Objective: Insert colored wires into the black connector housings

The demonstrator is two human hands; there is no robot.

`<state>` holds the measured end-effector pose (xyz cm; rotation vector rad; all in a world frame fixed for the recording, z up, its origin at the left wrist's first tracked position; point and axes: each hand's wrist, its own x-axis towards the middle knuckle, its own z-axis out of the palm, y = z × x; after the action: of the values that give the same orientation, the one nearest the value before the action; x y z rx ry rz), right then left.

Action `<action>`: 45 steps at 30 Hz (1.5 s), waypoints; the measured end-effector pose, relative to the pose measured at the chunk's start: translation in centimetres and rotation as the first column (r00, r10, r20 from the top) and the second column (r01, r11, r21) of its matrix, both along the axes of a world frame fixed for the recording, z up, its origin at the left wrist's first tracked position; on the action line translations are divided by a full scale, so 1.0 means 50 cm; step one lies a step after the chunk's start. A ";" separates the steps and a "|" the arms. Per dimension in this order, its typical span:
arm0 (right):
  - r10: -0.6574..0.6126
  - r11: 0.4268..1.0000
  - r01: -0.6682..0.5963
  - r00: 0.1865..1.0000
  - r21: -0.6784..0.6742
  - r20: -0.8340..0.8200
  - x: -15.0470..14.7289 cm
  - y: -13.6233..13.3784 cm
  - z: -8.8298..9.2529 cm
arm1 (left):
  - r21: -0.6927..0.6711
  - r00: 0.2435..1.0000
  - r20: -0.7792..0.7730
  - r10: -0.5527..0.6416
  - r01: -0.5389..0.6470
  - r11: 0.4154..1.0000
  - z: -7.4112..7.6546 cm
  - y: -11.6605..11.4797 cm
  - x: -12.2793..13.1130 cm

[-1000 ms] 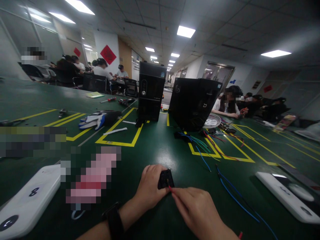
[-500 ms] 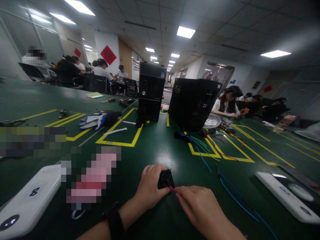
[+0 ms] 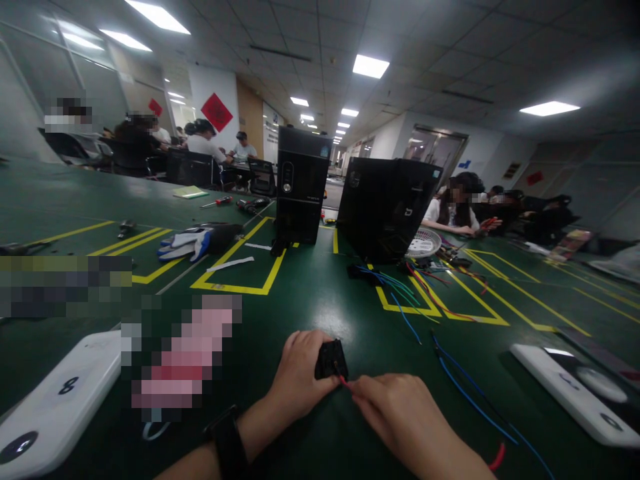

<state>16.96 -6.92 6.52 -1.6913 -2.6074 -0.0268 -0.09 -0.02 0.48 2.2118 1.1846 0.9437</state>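
Observation:
Close in front of me, my left hand (image 3: 299, 368) grips a small black plastic block (image 3: 330, 353) with openings in its face. Pinched between the thumb and fingers of my right hand (image 3: 397, 408) is a red wire (image 3: 344, 382). Its tip meets the lower part of the block; how deep it sits I cannot tell. A thicker-looking red end (image 3: 497, 457) shows beside my right forearm. Loose blue wires (image 3: 467, 390) lie on the table to the right of my right hand.
Two black computer cases (image 3: 303, 187) stand farther back on the green table (image 3: 280, 313). Blue and green wires (image 3: 395, 283) lie before the right one. White devices (image 3: 65, 393) rest at both sides. A work glove (image 3: 193, 243) lies left. People sit in the background.
The red end beside my right forearm shows much more now. Both hands keep nearly the same place, with the red wire still at the block.

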 end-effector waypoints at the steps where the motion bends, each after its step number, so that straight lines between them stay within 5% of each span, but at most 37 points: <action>1: -0.040 0.999 0.040 0.999 -0.010 0.005 0.000 -0.001 0.000 | 0.004 1.000 -0.002 0.001 -0.001 1.000 0.000 0.000 0.000; 9: -0.096 0.991 0.107 0.988 0.084 -0.121 -0.018 -0.013 -0.036 | 0.001 1.000 -0.013 0.011 -0.011 1.000 0.001 -0.001 0.000; 13: 0.027 0.984 0.000 0.988 0.176 -0.150 -0.020 -0.010 -0.046 | -0.011 1.000 -0.008 0.006 -0.006 1.000 0.003 -0.002 0.001; 17: 0.099 0.989 -0.098 0.995 0.110 -0.005 -0.014 -0.002 -0.031 | -0.008 1.000 0.000 0.008 -0.008 1.000 0.002 -0.001 0.000; 22: -0.034 0.999 0.036 0.996 -0.025 0.085 -0.008 0.000 -0.008 | 0.001 1.000 0.000 0.001 -0.001 1.000 -0.002 0.000 -0.001; 26: -0.103 0.995 0.103 0.995 -0.016 -0.002 -0.007 -0.004 -0.010 | 0.006 1.000 -0.006 0.002 -0.001 1.000 -0.004 -0.001 0.000; 32: 0.004 0.992 0.019 0.984 0.124 -0.180 -0.014 -0.009 -0.037 | -0.005 1.000 0.004 0.009 -0.009 1.000 -0.003 -0.002 0.002; 37: 0.110 0.992 -0.109 0.994 0.058 -0.016 -0.012 -0.002 -0.026 | -0.016 1.000 0.003 0.008 -0.008 1.000 -0.003 -0.001 0.001; 41: 0.018 0.998 -0.014 0.997 -0.062 0.071 -0.007 0.001 -0.008 | -0.019 1.000 -0.002 0.008 -0.008 1.000 -0.004 0.000 0.000; 45: -0.080 0.997 0.080 0.997 0.016 0.003 0.008 0.002 -0.003 | -0.008 1.000 -0.006 0.005 -0.005 1.000 -0.002 -0.001 -0.001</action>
<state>17.37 -6.84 6.39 -1.7907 -2.5343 -0.0529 -0.16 -0.08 0.37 2.2073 1.1956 0.9335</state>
